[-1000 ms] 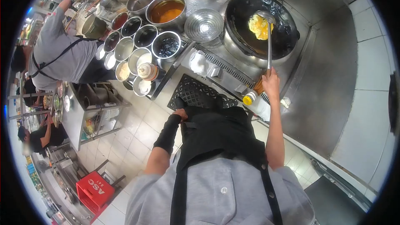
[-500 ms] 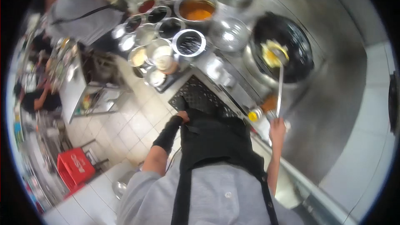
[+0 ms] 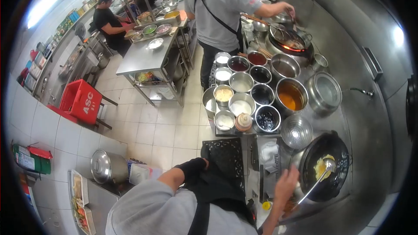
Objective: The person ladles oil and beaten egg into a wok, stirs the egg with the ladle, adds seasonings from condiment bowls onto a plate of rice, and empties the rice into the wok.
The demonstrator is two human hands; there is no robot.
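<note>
My right hand is raised beside the near left rim of a black wok, its fingers apart and holding nothing. A metal ladle leans in the wok, its bowl on a yellow, egg-like food. The ladle's handle slopes over the rim toward the area below my right hand. My left hand is at my waist by the black apron; a black sleeve covers the forearm, and its fingers are mostly hidden. A yellow-capped bottle is near my right forearm.
Ahead, metal pots of sauces and powders surround a pot of orange liquid. A perforated strainer sits beside the wok. A co-worker in grey reaches over a flaming wok. A red crate is at left, near a steel table.
My right hand has let go of the ladle, which now rests in the wok. The view has tilted up and swung left, showing more of the kitchen and the co-workers.
</note>
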